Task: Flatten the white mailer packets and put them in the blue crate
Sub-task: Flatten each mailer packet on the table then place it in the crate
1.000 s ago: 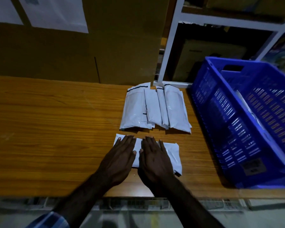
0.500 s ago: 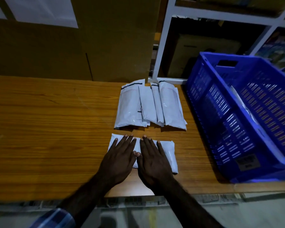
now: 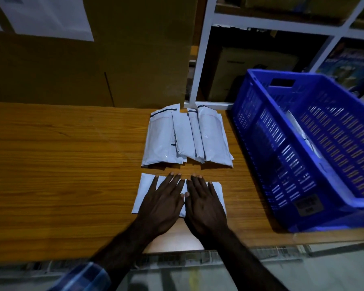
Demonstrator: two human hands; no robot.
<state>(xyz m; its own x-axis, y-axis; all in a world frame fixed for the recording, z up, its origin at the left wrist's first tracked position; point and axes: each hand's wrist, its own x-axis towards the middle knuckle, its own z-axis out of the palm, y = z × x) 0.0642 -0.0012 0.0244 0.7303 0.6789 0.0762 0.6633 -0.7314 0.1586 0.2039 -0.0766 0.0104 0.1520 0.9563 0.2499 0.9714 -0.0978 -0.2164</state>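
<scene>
The left hand (image 3: 163, 203) and the right hand (image 3: 204, 203) lie palm-down side by side, fingers straight and slightly spread, pressing flat on one white mailer packet (image 3: 144, 193). Neither hand curls around anything. The two thumbs nearly meet over the middle of the packet, which lies crosswise under the palms on the wooden table (image 3: 61, 175), its ends showing out past each hand.

Just beyond the fingertips, apart from the pressed packet, sits a stack of white mailer packets (image 3: 187, 137), overlapping lengthwise, some with a dark strip near the far end. No print on them can be read.

To the right of the right hand stands the blue crate (image 3: 298, 156) with slotted walls and a handle cutout at its far end. A bit of white shows inside it against the wall. A dark label (image 3: 308, 204) on its near corner is too blurred to read.

Beyond the stack rise brown cardboard (image 3: 135, 59) and a white shelf frame (image 3: 202, 59). A white sheet of paper (image 3: 48, 15) is fixed to the cardboard far left; its writing is illegible.

A blue checked sleeve (image 3: 82, 278) shows on the left forearm.
</scene>
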